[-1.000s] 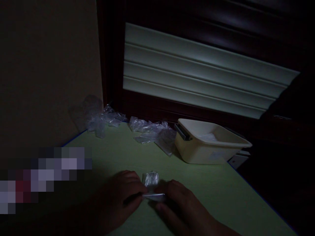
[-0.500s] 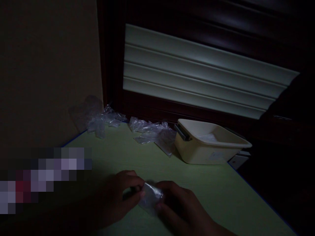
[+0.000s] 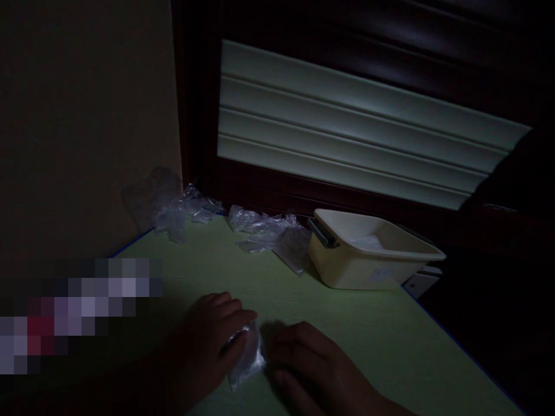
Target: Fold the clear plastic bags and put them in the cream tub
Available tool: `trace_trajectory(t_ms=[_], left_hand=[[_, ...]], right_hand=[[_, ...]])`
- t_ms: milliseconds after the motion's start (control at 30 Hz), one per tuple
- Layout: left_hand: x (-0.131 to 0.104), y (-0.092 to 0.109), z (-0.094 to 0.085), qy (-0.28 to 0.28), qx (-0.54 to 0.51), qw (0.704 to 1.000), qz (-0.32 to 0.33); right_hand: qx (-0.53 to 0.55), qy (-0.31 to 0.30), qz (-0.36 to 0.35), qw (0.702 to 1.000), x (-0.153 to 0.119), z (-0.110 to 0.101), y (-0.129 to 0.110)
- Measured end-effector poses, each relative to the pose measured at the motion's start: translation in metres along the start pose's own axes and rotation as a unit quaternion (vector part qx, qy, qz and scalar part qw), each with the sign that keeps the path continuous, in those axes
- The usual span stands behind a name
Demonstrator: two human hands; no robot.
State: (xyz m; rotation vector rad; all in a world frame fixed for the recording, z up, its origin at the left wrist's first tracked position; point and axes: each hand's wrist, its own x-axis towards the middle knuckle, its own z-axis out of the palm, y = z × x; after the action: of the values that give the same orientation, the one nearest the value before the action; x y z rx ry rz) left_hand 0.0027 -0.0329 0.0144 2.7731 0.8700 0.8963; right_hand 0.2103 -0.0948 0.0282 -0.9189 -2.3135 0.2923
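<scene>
In the dim light at the front of the green table, my left hand (image 3: 217, 335) is closed on a small clear plastic bag (image 3: 249, 358), which looks folded and shiny. Its thumb and fingers pinch the bag's left side; whether anything is inside the bag I cannot tell. Just right of the bag is my right hand (image 3: 316, 364), with curved fingers and a gap between thumb and forefinger. Its fingertips lie close to the bag's right edge without visibly gripping it.
Crumpled clear plastic bags (image 3: 260, 225) lie along the table's far edge, more of them (image 3: 177, 211) at the far left corner by the wall. A cream plastic bin (image 3: 359, 271) with dark handles stands at the back right, something pale inside. The green table (image 3: 208, 266) has blue edging.
The bag has shifted slightly left and lies flatter. My left hand now covers more of it, and my right fingers have come off its right side.
</scene>
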Motion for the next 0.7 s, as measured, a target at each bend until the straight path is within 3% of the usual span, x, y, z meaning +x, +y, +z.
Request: trace_trajectory(t_ms=[233, 467, 600, 700], left_hand=[[0.004, -0.004, 0.001, -0.017, -0.006, 1.000, -0.015], [0.003, -0.002, -0.002, -0.030, -0.051, 0.998, -0.033], [0.005, 0.002, -0.007, -0.060, -0.122, 0.987, -0.083], [0.003, -0.001, -0.005, -0.035, -0.172, 0.982, -0.074]], right_hand=[[-0.087, -0.035, -0.079, 0.992, -0.002, 0.004, 0.002], [-0.137, -0.018, -0.108, 0.984, -0.003, 0.004, 0.003], [-0.135, -0.039, -0.097, 0.985, -0.002, 0.003, 0.002], [-0.133, -0.045, -0.085, 0.986, -0.002, 0.003, 0.001]])
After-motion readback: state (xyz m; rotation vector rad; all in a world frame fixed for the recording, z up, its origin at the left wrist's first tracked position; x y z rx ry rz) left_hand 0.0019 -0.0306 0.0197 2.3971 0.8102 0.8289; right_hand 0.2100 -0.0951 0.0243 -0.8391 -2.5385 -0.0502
